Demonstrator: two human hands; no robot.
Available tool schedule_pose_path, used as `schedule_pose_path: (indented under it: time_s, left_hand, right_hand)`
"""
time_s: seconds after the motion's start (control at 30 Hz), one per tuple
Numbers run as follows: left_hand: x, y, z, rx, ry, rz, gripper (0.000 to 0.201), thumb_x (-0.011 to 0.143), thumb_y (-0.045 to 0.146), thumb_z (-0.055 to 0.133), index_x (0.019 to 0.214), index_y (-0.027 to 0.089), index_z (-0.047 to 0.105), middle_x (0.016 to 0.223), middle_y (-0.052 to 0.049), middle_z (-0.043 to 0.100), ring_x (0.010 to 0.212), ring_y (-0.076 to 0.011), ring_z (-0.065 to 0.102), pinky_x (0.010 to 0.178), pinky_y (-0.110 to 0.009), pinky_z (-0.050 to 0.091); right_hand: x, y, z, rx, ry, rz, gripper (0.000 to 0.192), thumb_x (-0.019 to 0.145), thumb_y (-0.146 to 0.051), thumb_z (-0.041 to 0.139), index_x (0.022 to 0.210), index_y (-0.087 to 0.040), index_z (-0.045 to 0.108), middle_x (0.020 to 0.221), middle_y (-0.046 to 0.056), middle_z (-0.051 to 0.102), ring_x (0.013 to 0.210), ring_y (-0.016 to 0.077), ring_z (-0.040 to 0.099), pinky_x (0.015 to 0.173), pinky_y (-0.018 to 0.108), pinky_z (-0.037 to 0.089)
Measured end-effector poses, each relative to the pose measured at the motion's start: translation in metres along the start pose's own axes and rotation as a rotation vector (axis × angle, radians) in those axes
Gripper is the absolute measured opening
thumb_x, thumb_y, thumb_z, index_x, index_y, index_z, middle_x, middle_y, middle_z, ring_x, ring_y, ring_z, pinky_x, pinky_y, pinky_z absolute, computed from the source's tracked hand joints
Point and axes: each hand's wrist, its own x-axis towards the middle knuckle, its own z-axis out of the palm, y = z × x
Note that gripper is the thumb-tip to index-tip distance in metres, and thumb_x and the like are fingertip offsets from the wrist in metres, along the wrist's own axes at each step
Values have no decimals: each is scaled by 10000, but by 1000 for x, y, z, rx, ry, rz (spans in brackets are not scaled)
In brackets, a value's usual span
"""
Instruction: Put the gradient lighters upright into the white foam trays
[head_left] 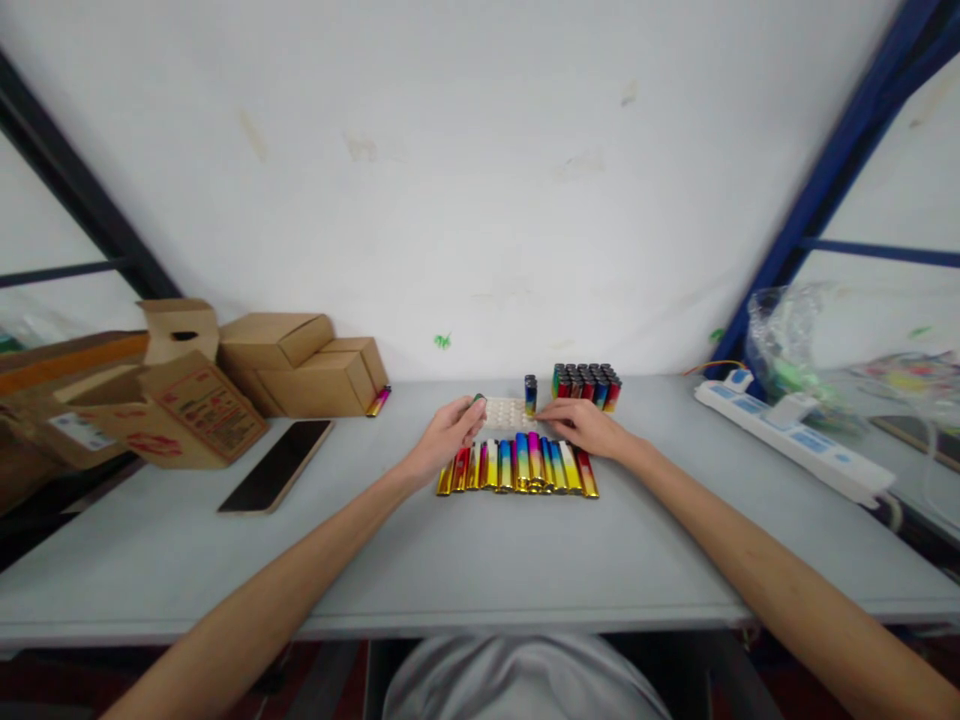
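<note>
My left hand (452, 428) is closed, thumb and fingers pinching a small shiny tube with a dark green end (478, 399); most of it is hidden in the grip. It is at the left end of a white tray (504, 413) with rows of round cells. At the tray's right end stand a few blue shiny tubes with dark tops (531, 394). My right hand (589, 428) is beside them, fingers together and bent, tips at the tray's edge; what they grip is hidden. In front of the tray lies a row of several metallic multicoloured tubes (520, 465) with gold lower ends.
Behind my right hand stands a block of dark-topped tubes (586, 384). Cardboard boxes (315, 370), an open carton (191, 410), a phone (276, 466) and a pink-gold tube (379, 401) are on the left. A white power strip (795, 440) and clear plastic bag (787, 330) are right.
</note>
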Motion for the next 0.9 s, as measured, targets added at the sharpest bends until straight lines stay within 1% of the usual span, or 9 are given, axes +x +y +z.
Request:
schedule_pose_path:
  time_s: [0.1,0.2,0.3,0.43,0.57,0.7,0.8,0.9]
  left_hand:
    - [0,1,0,92,35,37,492,891,647,588,737,197,460,615,65,379,528,-84,334,497,-233,269]
    - [0,1,0,168,56,34,475,913,615,535,694,204,442,603,56,385,534,-100,350,513,-255,280]
    - [1,-1,-2,225,94,35,402,904,523,515,665,218,411,579,56,363,538,-117,349,525,-268,292]
    - [4,-8,-6,283,130,64,295,875,430,492,678,231,400,589,55,350,545,-132,339,518,-268,292]
    - [6,-13,-9,320,124,78,270,880,412,469,691,232,397,605,53,357,556,-136,343,519,-262,289]
    - [7,-13,-9,350,119,102,271,889,407,471,696,229,405,615,47,370,592,-146,377,547,-265,307]
    - [6,-10,-8,392,116,131,316,921,441,492,704,218,440,642,37,422,642,-153,424,592,-272,343]
    - [3,-9,-7,418,74,143,377,963,506,493,733,207,482,658,36,456,663,-151,454,618,-269,368]
  right_hand:
    - [0,-1,0,5,8,-4,368,935,-79,519,1206,-192,742,1158,100,751,1035,222,717,958,368,558]
    - [0,-1,0,9,9,-9,377,932,-76,521,1213,-198,740,1161,98,750,1037,220,716,957,367,558]
    - [0,-1,-1,11,9,-15,375,935,-79,521,1220,-195,736,1156,101,749,1030,221,715,953,374,560]
    - [0,-1,-1,10,7,-25,360,950,-94,516,1219,-192,735,1148,100,749,1029,218,713,953,368,558]
    - [0,-1,0,12,15,-21,358,948,-90,513,1214,-179,735,1149,104,749,1036,220,712,957,370,557]
    - [0,-1,0,16,3,-14,364,946,-88,516,1222,-187,733,1167,101,747,1051,220,712,967,369,555]
    - [0,0,0,15,1,-2,364,946,-93,520,1224,-190,733,1163,98,747,1045,218,715,961,362,558]
    - [0,-1,-1,6,1,-2,359,948,-92,521,1221,-183,735,1169,103,747,1047,224,712,967,368,552]
